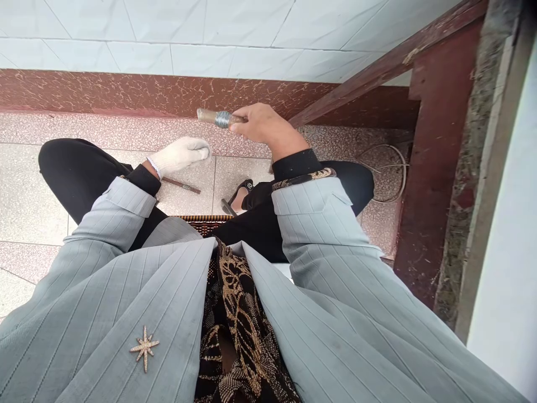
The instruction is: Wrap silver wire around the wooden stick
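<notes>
- The right grip (257,124), bare, closes on one end of the rod (205,115) at 11 o'clock; with its other end unsupported, the rod could tip or drop if the fingers loosen.
- The wire (222,119) sits around the rod just beside those fingers; a slack coil could slide along it or spring loose, and a cut end could prick bare skin.
- The left grip (180,154), at 10 o'clock, wears a glove (174,157) with its fingers curled; whether it grasps anything, one cannot tell. Knit fabric could snag on wire.
- The stick (182,185) on the floor (33,184), at 9 o'clock, could roll if knocked.
- The cable (404,179) at 3 o'clock could catch a foot on rising.
</notes>
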`<state>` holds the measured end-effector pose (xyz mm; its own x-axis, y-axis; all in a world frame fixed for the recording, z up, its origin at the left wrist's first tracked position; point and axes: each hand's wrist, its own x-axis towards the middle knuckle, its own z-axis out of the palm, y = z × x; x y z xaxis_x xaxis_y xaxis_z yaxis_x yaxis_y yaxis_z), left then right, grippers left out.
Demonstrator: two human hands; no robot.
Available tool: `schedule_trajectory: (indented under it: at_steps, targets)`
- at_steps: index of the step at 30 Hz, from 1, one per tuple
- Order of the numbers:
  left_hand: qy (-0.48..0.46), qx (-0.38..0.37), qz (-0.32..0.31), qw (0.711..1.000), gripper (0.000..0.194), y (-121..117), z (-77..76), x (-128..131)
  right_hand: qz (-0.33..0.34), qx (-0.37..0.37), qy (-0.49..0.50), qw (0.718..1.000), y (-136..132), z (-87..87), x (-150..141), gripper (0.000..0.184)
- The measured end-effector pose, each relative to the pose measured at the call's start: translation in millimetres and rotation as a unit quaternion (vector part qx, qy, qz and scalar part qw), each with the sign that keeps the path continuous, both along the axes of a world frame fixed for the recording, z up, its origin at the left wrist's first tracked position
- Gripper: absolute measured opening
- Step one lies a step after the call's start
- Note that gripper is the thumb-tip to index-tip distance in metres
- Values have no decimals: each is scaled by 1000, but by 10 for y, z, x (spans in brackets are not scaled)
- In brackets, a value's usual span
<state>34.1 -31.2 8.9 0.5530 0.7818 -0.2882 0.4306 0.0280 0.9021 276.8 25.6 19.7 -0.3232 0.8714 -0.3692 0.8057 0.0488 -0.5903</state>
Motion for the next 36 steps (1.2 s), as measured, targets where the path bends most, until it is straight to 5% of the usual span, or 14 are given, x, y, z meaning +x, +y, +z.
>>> schedule_trajectory:
  at_steps: [5,12,17,23,27,29,33,36]
  targets:
    - [33,26,21,999,17,45,-15,-69,165,-108,-120,973,-4,25,-41,22]
    - [15,7,74,997,23,99,-20,-101,266,-306,51,913,-36,99,-4,33]
    - [-63,-26,129,989,24,99,-34,-64,206,-223,197,932,-101,267,97,39]
    - [-85,-34,71,993,23,33,-30,-24,69,-91,266,957,-134,279,45,77]
    - [-71,-35,36,996,23,11,-1,4,195,-113,163,961,-23,83,23,101]
    - [-53,-37,19,998,24,-1,41,17,215,-107,137,961,21,-11,32,99]
    - [-10,-45,6,999,25,-21,125,38,20,-34,143,989,-1,-28,24,85]
    - [17,-38,6,999,24,-19,120,37,-2,-11,62,998,-54,51,-29,55]
